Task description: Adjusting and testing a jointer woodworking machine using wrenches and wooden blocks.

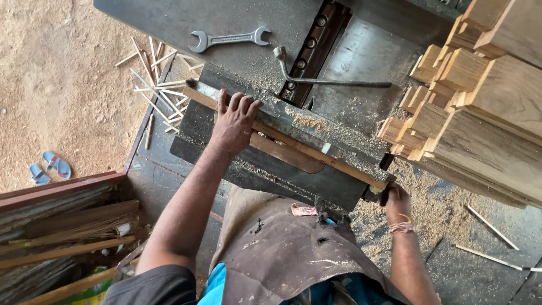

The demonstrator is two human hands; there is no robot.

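The long wooden strip (293, 148) runs far-left to near-right between my hands: left hand (235, 121) pressed flat over its far-left stretch, right hand (397, 199) apparently closed around its near-right end.

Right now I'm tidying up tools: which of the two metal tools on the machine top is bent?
The crank-shaped socket wrench lying right of the flat double-ended spanner; its shaft bends near the socket end.
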